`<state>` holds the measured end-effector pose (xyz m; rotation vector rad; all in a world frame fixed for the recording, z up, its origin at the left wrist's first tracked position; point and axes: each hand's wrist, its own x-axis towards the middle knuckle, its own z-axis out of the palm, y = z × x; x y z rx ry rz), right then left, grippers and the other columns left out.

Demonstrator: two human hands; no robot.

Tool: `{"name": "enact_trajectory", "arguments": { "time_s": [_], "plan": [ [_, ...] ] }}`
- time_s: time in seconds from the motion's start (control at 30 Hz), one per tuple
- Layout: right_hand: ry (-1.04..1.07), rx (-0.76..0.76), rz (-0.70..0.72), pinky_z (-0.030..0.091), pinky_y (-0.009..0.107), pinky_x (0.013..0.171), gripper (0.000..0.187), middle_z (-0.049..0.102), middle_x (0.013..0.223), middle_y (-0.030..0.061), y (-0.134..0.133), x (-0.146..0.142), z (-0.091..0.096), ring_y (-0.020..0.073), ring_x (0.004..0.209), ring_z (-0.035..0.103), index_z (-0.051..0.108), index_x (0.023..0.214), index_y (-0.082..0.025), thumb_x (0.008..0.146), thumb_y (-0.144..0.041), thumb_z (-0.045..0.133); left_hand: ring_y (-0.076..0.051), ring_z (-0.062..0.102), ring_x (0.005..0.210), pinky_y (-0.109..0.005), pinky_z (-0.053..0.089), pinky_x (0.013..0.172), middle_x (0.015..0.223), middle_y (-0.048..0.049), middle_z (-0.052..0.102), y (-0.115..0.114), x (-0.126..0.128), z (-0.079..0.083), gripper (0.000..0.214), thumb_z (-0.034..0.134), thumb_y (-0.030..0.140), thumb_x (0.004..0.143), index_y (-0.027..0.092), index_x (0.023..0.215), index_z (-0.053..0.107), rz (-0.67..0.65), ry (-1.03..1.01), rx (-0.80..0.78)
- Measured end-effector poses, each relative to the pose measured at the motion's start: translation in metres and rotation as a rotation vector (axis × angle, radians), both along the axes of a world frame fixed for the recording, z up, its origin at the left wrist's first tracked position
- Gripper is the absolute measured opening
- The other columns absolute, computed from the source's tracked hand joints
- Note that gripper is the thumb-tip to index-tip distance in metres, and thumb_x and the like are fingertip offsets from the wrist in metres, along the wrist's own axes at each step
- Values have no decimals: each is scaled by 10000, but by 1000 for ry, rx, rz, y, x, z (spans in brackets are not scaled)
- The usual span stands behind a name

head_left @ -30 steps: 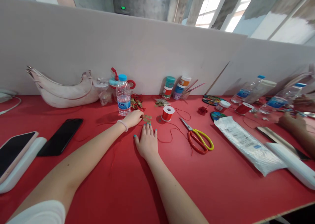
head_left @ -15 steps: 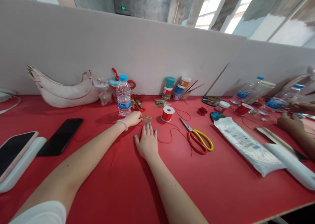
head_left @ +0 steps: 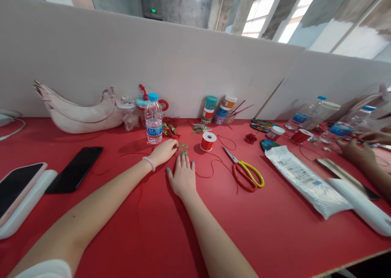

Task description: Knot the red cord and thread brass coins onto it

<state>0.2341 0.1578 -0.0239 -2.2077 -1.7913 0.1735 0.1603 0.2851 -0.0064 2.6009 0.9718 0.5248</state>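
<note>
My left hand [head_left: 165, 151], with a beaded bracelet at its wrist, is closed with the fingertips pinched together just left of several small brass coins [head_left: 183, 146]. What sits in the pinch is hidden. Flat on the red table lies my right hand [head_left: 184, 176], its fingers stretched toward the coins and nearly touching the closest one. A spool of red cord [head_left: 208, 142] stands upright to the right of the coins. Loose red cord [head_left: 210, 173] trails from around the spool toward the scissors. Behind my left hand is a pile of coins tied with red cord [head_left: 170, 128].
A water bottle [head_left: 154, 121] stands behind my left hand. Scissors [head_left: 246, 170] lie right of the spool, beside a plastic-wrapped package [head_left: 308, 180]. A black phone [head_left: 75, 170] lies left. Paint jars [head_left: 210, 109] and a white handbag [head_left: 82, 115] line the partition. Another person's hands [head_left: 356, 153] work far right.
My left hand has shifted slightly right, and its wrist and forearm have moved a little left and down. My right hand stays put. The other person's hands at far right have moved slightly left.
</note>
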Motion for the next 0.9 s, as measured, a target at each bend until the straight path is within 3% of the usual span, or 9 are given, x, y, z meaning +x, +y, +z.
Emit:
{"name": "enact_trajectory", "arguments": {
  "time_s": [0.23,0.47,0.9],
  "plan": [
    [0,-3,6,113,472,1080,648,263,1467,176,-1,0,1,281,1358,194,311,1389,-31,877,-429,322,-183,597,911,-310,463,828,982,-57,652,-29,-13,7,175,443,201,855,176,923,602,21,-142,-39],
    [2,20,10,125,473,1077,630,287,1457,179,-1,0,2,284,1348,222,320,1386,-36,879,-410,327,-177,607,875,-297,469,789,963,-58,658,-53,-24,-2,198,413,198,863,178,957,586,49,-222,-129],
    [7,49,16,143,487,1073,608,313,1443,187,0,1,-2,288,1343,236,358,1365,-34,873,-390,355,-178,594,811,-301,456,745,900,-63,645,-56,-30,-14,195,405,183,859,174,934,584,32,-269,-166]
  ]
}}
